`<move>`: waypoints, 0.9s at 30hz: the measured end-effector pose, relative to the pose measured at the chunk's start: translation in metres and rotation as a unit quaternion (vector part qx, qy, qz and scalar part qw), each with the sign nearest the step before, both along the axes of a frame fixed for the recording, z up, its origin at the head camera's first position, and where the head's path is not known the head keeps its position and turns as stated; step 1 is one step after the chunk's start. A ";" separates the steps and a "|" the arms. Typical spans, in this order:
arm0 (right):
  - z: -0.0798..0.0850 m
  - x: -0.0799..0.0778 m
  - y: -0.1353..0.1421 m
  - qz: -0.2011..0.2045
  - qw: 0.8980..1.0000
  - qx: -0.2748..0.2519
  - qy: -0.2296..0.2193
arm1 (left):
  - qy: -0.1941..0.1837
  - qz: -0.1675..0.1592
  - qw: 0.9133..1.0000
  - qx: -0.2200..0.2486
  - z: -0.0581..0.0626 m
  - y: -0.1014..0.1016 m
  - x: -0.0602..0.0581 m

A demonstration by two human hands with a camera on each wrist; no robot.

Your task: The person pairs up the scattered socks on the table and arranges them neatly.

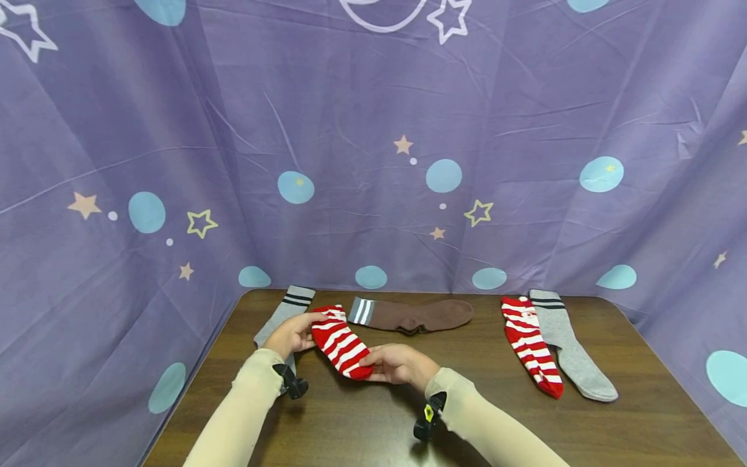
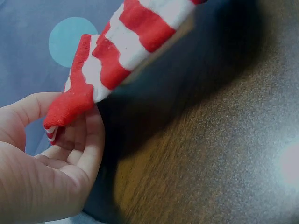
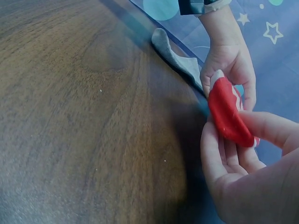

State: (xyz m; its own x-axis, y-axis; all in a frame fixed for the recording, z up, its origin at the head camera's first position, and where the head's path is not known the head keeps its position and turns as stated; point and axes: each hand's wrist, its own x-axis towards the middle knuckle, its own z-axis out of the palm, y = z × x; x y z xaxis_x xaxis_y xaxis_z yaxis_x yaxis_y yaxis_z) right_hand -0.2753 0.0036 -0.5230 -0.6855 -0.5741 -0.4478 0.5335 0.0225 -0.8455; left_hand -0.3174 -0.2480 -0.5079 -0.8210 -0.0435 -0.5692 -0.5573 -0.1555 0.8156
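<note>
A red-and-white striped sock (image 1: pixel 341 344) is held above the table between both hands. My left hand (image 1: pixel 294 335) pinches its cuff end between thumb and fingers; the left wrist view shows the red cuff (image 2: pixel 70 107) folded in that grip. With thumb on top and fingers beneath, my right hand (image 1: pixel 403 364) pinches the red toe (image 3: pixel 229 114). Behind the left hand a grey sock (image 1: pixel 286 310) with black bands lies flat, partly hidden by the hand and wrist. Just beyond the striped sock lies a brown sock (image 1: pixel 426 316) with a grey, white-striped cuff.
At the table's right lie another red-and-white striped sock (image 1: pixel 530 344) and a second grey sock (image 1: pixel 574 353), side by side and overlapping near their cuffs. A purple curtain (image 1: pixel 373 130) with stars and blue spots hangs behind the brown wooden table (image 1: pixel 344 428).
</note>
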 end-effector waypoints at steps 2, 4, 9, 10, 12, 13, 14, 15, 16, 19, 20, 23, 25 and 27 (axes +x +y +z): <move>0.000 0.000 0.001 -0.014 1.000 0.002 -0.003 | 0.003 -0.001 1.000 -0.001 -0.001 -0.001 0.000; 0.000 -0.001 0.003 -0.029 1.000 0.004 -0.007 | 0.008 -0.003 1.000 -0.001 -0.002 -0.002 0.000; -0.001 -0.005 0.007 -0.079 0.997 -0.001 -0.021 | 0.012 -0.002 1.000 0.008 -0.003 -0.006 0.001; 0.000 -0.006 0.008 -0.089 0.996 -0.003 -0.024 | 0.012 0.000 1.000 0.014 -0.003 -0.006 0.001; 0.000 -0.007 0.009 -0.110 0.994 -0.005 -0.030 | 0.011 0.004 1.000 0.024 -0.003 -0.007 0.002; 0.000 -0.008 0.010 -0.118 0.992 -0.005 -0.034 | 0.010 0.004 0.999 0.030 -0.003 -0.007 0.002; 0.000 -0.008 0.011 -0.124 0.992 -0.005 -0.037 | 0.010 0.007 0.999 0.035 -0.003 -0.007 0.003; 0.000 -0.009 0.012 -0.129 0.991 -0.004 -0.039 | 0.009 0.009 0.999 0.041 -0.003 -0.007 0.003; 0.000 -0.009 0.013 -0.132 0.990 -0.005 -0.041 | 0.008 0.015 0.999 0.046 -0.003 -0.007 0.003; 0.001 -0.010 0.014 -0.138 0.989 -0.007 -0.044 | 0.006 0.023 0.998 0.054 -0.004 -0.007 0.002; 0.001 -0.010 0.015 -0.139 0.989 -0.007 -0.044 | 0.005 0.027 0.998 0.055 -0.004 -0.007 0.002; 0.000 -0.010 0.016 -0.140 0.989 -0.008 -0.044 | 0.006 0.025 0.998 0.058 -0.003 -0.009 0.003; -0.001 -0.010 0.017 -0.139 0.989 -0.007 -0.044 | 0.009 0.019 0.999 0.046 -0.013 -0.013 -0.004; -0.002 -0.011 0.018 -0.136 0.990 -0.006 -0.042 | 0.018 0.002 0.999 0.049 -0.039 -0.026 -0.023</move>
State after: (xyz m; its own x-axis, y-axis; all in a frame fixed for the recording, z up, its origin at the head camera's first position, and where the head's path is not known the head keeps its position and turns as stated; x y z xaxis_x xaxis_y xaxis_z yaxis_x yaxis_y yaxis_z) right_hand -0.2859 0.0216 -0.5249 -0.7757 -0.3790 -0.5047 0.5872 -0.1405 -0.7971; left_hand -0.3402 -0.2745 -0.5469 -0.8412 0.0087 -0.5407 -0.5269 -0.2377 0.8160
